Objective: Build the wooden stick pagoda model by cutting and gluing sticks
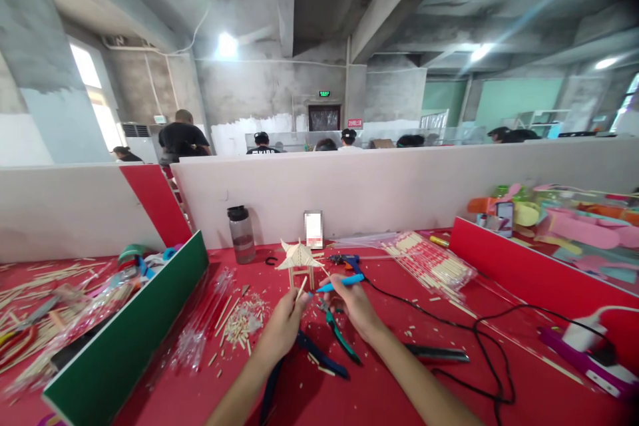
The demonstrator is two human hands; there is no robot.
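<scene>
My left hand (282,325) is closed, pinching a short wooden stick (301,288) upright between thumb and fingers. Close beside it, my right hand (358,309) grips a blue marker pen (344,282), its tip pointing toward the left hand. A thin pale stick (325,271) also sticks up by the right fingers; whether they hold it I cannot tell. Just beyond both hands stands a small wooden pavilion model (298,257) with a pointed roof on legs. Green-handled pliers (342,335) and dark blue-handled pliers (323,355) lie on the red table between my forearms.
A glue gun (344,259) trails a black cable to a purple power strip (592,363). Packed sticks (432,263) lie right; wood scraps (243,321) left. A water bottle (241,234) and phone (314,229) stand behind. Green (134,333) and red (529,266) boards flank the workspace.
</scene>
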